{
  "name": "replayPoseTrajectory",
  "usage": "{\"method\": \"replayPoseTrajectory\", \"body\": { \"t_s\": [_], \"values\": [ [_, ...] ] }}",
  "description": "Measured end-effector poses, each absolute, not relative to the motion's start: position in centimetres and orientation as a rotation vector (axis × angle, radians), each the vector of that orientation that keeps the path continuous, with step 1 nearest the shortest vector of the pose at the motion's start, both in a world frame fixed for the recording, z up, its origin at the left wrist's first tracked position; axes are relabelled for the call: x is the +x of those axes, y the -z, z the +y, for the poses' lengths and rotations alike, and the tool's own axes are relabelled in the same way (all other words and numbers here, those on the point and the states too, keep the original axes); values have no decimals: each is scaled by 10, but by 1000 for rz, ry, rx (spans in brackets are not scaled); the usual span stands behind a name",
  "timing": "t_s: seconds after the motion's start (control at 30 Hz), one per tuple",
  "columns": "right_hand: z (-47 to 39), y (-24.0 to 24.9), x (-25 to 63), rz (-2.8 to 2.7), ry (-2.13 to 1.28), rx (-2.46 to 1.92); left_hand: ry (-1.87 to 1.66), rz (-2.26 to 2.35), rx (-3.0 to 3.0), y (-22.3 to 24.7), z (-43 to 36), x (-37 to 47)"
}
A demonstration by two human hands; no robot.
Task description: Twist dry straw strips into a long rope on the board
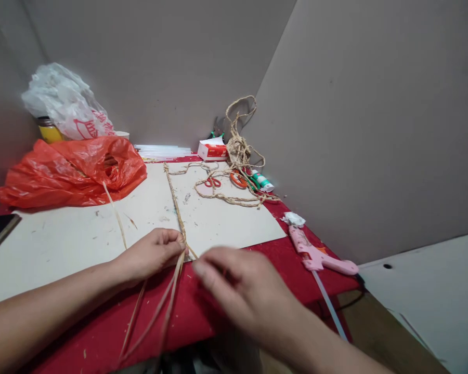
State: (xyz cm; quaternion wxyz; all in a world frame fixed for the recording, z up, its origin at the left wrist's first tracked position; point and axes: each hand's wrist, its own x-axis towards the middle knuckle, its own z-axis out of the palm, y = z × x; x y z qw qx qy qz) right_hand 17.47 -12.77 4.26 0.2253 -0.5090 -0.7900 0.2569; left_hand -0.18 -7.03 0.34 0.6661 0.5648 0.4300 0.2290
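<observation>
A narrow straw braid [174, 200] runs from the far part of the white board toward me. My left hand [156, 252] pinches its near end between thumb and fingers. Below that pinch, loose straw strands [170, 296] hang over the table's front edge. Just to the right, my right hand [237, 291] is closed, slightly blurred, with a short straw strand [192, 251] stretching from the braid to its thumb and fingertips. The fingertips themselves are partly hidden.
A red plastic bag [70, 171] lies left on the white board [234, 228], a straw [117, 218] trailing from it. Coiled braid [239, 150] and red-handled scissors [212, 182] lie back right. A pink glue gun [315, 254] rests at the right edge of the red cloth [203, 311].
</observation>
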Motion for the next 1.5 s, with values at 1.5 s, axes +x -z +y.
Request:
{"method": "replayPoseTrajectory", "body": {
  "t_s": [1.5],
  "values": [
    [-90,3,161,-1100,-1887,-1179,-694,1246,1646,-28,-83,0]
  ]
}}
